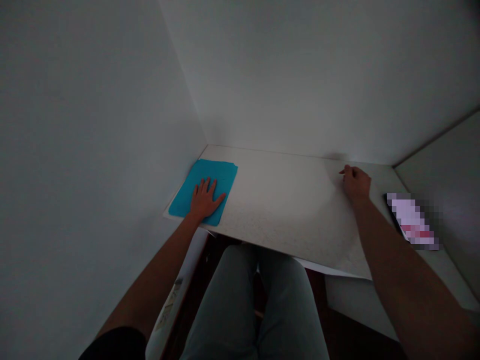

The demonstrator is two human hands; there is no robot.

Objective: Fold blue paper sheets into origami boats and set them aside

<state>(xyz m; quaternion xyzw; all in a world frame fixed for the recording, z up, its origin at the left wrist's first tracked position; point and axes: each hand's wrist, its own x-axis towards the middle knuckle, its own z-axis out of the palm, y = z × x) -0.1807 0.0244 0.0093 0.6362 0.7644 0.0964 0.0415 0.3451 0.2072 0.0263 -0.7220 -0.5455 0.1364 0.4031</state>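
My left hand [203, 199] lies flat with its fingers spread on a stack of blue sheets [219, 170], whose edges are slightly uneven. The stack rests at the left end of the white tabletop [277, 195]. Toward the far right of the tabletop, my right hand [356, 183] is closed, its fingertips pinched together and pointing left. Whatever the fingers hold, if anything, is too small and dim to make out. A phone [410, 220] with a lit, blurred screen lies to the right of my right forearm.
White walls [285, 80] enclose the tabletop at the back and left, and a panel [446, 180] stands on the right. My legs [258, 305] are under the front edge. A pale object [168, 310] is low at the left.
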